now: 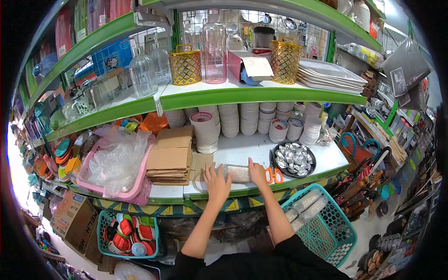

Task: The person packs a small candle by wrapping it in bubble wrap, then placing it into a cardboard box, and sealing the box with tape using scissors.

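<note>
Your left grip (pixel 217 183) lies flat, fingers apart, on the left end of the bubble-wrapped bundle (pixel 238 173) on the shelf (pixel 242 149); your right grip (pixel 257 171), open too, presses its right end, scissors (pixel 275 175) at its 3 o'clock. Press evenly so the wrap holds snug.

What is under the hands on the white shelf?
A bubble-wrapped bundle lies under the left hand and right hand; only its middle shows. The wrap hides its contents. Orange-handled scissors lie beside the right hand.

One head-worn view — looking forward and down, close above the white shelf (pixel 242 151) — nothing else.
</note>
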Motion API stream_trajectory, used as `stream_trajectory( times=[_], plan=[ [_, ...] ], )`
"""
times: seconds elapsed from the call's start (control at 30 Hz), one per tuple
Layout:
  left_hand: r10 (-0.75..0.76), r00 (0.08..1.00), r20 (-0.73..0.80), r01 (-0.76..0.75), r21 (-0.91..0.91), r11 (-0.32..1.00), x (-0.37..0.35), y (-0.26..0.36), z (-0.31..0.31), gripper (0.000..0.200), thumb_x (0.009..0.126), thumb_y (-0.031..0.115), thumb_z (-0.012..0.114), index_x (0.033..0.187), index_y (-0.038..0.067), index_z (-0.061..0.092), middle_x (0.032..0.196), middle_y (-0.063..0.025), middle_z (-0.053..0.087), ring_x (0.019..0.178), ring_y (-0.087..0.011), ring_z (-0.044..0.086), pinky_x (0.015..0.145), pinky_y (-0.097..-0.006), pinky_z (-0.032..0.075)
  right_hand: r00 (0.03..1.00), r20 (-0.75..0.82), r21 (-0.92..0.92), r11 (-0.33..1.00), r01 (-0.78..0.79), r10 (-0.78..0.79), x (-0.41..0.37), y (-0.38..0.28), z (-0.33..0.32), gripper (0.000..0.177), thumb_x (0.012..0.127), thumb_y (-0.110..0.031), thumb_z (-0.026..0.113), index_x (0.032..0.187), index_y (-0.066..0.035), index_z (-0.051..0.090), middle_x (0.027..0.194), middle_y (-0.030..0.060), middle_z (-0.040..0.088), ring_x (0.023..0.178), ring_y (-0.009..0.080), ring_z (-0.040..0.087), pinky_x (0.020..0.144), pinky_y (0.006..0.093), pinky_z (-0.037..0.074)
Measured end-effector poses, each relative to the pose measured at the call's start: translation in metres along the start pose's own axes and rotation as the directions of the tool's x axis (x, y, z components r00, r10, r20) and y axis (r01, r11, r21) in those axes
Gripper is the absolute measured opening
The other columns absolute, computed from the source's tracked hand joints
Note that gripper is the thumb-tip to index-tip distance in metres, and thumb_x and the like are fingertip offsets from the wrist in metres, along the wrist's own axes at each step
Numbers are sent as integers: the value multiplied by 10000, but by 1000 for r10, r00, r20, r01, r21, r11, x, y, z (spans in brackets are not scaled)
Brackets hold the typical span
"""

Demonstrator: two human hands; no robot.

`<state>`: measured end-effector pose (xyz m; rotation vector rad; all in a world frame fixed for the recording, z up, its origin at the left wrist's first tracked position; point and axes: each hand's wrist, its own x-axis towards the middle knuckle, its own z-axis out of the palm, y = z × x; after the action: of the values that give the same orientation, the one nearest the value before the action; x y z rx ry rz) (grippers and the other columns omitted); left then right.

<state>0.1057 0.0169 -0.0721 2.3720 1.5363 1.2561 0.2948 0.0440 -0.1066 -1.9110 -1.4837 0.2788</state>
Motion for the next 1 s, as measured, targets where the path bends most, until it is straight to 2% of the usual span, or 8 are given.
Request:
stream_trajectory(
  times=[0.07, 0.2, 0.27, 0.37, 0.5, 0.7, 0.8, 1.0],
  plan=[
    [-124, 986, 113, 134, -83, 988, -14, 13, -2, 684, 871, 357, 561, 1347, -72, 322, 1423, -275, 242, 1370, -393, 130, 1109, -397, 161, 994, 19, -19, 994, -109, 110, 2, -14, -8, 676, 936, -486, 258, 818, 41, 664, 835, 303, 614, 865, 469, 584, 831, 495, 441],
    [-245, 935, 256, 347, -525, 777, -34, 25, 25, 850, 869, 403, 565, 1366, -138, 136, 1439, -277, 206, 1354, -386, 171, 1126, -389, 111, 976, 36, -87, 974, -211, 215, 11, -11, 2, 676, 943, -455, 243, 830, 65, 660, 892, 311, 618, 909, 476, 580, 869, 481, 439],
    [-197, 716, 670, 692, -643, 329, -31, 32, 20, 828, 882, 384, 569, 1386, -100, 125, 1453, -218, 227, 1350, -311, 206, 1109, -340, 139, 971, 28, -71, 969, -237, 239, 5, -15, -3, 674, 944, -448, 239, 835, 68, 659, 889, 314, 616, 910, 474, 580, 870, 484, 437],
    [-81, 706, 704, 708, -706, 28, -21, 33, 19, 909, 879, 392, 579, 1422, -66, 11, 1497, -212, 77, 1407, -267, 24, 1130, -374, 47, 965, -20, -23, 965, -262, 261, -3, -17, -4, 673, 947, -434, 231, 823, 74, 654, 877, 320, 614, 907, 473, 580, 859, 489, 437],
    [-194, 651, 734, 723, -678, -136, -14, 41, 22, 800, 915, 403, 531, 1433, -10, 84, 1486, -161, 158, 1396, -242, 121, 1125, -376, 143, 953, -50, 159, 944, -288, 299, -18, -9, -11, 685, 951, -428, 231, 754, 92, 632, 812, 316, 613, 849, 473, 584, 806, 496, 441],
    [-228, 767, 600, 613, -790, -18, -19, 29, 67, 507, 952, 301, 503, 1335, 21, 326, 1267, -106, 459, 1158, -177, 461, 971, -326, 371, 971, -163, 322, 940, -113, 172, -50, 0, -11, 595, 974, -363, 248, 785, 80, 597, 718, 261, 607, 699, 430, 573, 711, 442, 440],
    [-234, 789, 568, 602, -790, 114, -12, 45, 60, 474, 933, 280, 542, 1286, 10, 377, 1181, -76, 514, 1073, -154, 500, 905, -292, 402, 954, -213, 634, 773, -32, 213, -65, 5, -14, 527, 991, -370, 291, 951, 68, 580, 880, 208, 616, 812, 262, 572, 784, 357, 428],
    [-87, 837, 541, 546, -836, 53, -1, 83, 52, 531, 880, 245, 628, 1263, -27, 383, 1165, -100, 523, 1076, -163, 501, 921, -290, 390, 938, -249, 829, 553, 78, 241, -85, 18, -28, 523, 1012, -375, 221, 1128, 21, 542, 1090, 124, 575, 986, 189, 530, 901, 308, 392]
  ],
)
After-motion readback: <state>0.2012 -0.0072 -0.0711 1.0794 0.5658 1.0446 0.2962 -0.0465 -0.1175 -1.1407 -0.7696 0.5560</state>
